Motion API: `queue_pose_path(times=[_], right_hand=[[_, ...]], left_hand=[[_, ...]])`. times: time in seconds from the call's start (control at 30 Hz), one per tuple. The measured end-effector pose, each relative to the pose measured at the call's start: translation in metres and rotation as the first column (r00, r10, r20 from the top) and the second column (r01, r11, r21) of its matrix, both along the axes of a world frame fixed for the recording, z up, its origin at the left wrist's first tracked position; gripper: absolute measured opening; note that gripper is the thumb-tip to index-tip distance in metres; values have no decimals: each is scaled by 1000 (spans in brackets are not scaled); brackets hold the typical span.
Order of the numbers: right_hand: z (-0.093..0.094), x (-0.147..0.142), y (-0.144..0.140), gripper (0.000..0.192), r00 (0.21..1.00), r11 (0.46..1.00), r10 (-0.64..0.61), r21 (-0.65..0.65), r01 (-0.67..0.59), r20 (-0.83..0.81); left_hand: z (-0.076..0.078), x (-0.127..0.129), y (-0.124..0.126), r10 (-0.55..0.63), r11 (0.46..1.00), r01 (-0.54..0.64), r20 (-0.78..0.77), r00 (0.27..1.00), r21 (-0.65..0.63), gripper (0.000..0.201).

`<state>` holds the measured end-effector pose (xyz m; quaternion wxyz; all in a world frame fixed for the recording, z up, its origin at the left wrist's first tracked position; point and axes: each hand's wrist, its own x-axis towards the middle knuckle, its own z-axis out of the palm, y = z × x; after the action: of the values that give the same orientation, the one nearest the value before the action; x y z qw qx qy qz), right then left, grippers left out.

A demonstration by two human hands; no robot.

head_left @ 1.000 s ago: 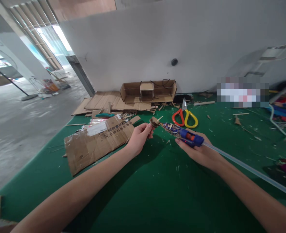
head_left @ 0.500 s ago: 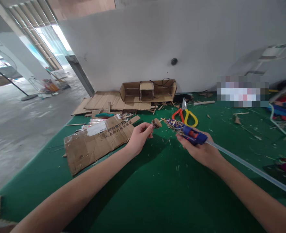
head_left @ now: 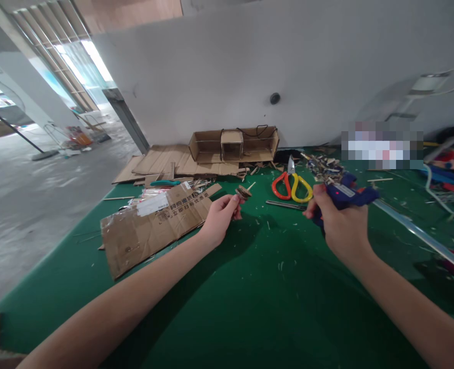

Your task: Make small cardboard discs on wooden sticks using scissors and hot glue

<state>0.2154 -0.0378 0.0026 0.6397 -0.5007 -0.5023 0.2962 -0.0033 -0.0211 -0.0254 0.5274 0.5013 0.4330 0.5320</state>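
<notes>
Between the fingertips of my left hand is a small round stack of cardboard discs, with a thin wooden stick poking out of its far side. My right hand is wrapped round a blue hot glue gun, whose front end is crusted with scraps and debris. A long clear glue stick runs out of its back. Scissors with one red and one yellow handle lie between my hands, farther back. A slim metal tool rests just in front of them.
A printed cardboard sheet lies left on the green table. An open cardboard box stands by the wall, with more flat cardboard beside it. Teal-handled tool at left; coloured clutter fills the right.
My right hand has drawn the glue gun right, away from the cardboard discs, and turned it. The slim metal tool has come into sight. My left hand has barely moved.
</notes>
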Motion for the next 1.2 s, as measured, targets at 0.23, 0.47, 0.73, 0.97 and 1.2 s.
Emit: queue_pose_path(times=[0.23,0.47,0.73,0.97,1.2], right_hand=[[2,-4,1,32,973,975,141,-143,-168,-182],[-3,-10,-3,40,954,942,290,-156,-298,-71],[-3,-13,-6,21,966,953,258,-167,-253,9],[2,-11,-4,16,956,978,196,-107,-176,217],[-5,-18,-6,15,948,968,251,-66,-243,194]], left_hand=[[14,11,-19,-181,980,198,-283,942,32,32],[16,18,-27,-190,981,195,-337,922,-20,35],[14,22,-30,-274,961,256,-409,871,-101,36],[26,12,-25,119,959,111,-724,680,262,42],[63,22,-29,147,892,304,-852,502,333,23]])
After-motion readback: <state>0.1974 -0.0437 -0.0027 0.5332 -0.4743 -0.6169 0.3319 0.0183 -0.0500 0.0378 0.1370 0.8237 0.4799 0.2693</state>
